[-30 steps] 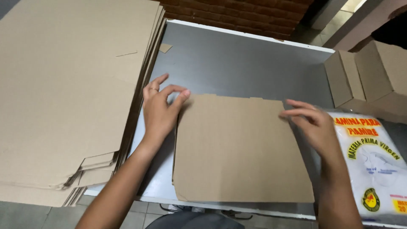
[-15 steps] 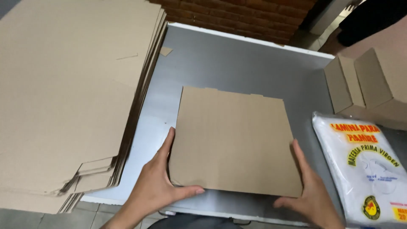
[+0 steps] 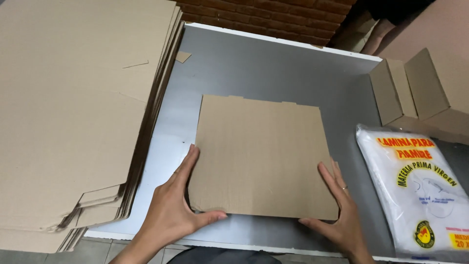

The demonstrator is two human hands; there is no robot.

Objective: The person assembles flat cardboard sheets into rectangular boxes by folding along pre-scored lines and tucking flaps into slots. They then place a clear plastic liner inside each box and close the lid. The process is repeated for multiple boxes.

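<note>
A folded flat cardboard piece [image 3: 261, 154], roughly square, lies on the grey metal table [image 3: 273, 68]. My left hand [image 3: 178, 208] cups its near left corner, fingers along the left edge and thumb along the near edge. My right hand [image 3: 339, 215] cups the near right corner the same way, with a ring on one finger. Both hands touch the cardboard's edges; it rests flat on the table.
A tall stack of flat cardboard sheets [image 3: 73, 107] fills the left side and overhangs the table's near edge. A white plastic packet with printed lettering [image 3: 417, 188] lies at the right. Folded brown boxes [image 3: 415, 90] stand at the far right. A brick wall [image 3: 273, 17] is behind.
My hands slid from the cardboard's far corners down to its near corners. The cardboard has shifted slightly nearer to me and sits squarer.
</note>
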